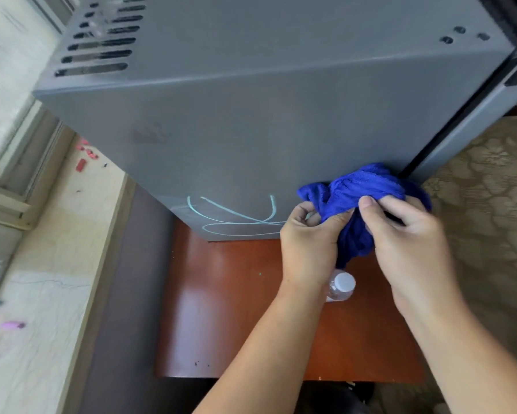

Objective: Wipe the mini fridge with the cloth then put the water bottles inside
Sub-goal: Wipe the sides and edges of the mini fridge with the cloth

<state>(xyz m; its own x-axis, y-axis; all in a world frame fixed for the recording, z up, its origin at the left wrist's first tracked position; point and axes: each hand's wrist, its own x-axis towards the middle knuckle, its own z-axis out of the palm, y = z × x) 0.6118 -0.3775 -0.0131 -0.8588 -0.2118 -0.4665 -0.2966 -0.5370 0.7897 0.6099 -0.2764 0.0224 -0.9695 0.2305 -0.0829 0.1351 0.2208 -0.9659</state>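
Both hands, my left hand (306,234) and right hand (400,231), clutch the bunched blue cloth (362,198) against the grey metal mini fridge (251,121), lower right. Pale scribbles (236,216) remain at lower centre; the clear plastic water bottle (341,286) waits outside.

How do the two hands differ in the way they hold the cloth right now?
The left hand pinches the blue cloth at its lower left edge; the right hand grips the bunched top, thumb on it. The left sits lower, above the bottle; the right is nearer the fridge corner. Both grip the cloth.
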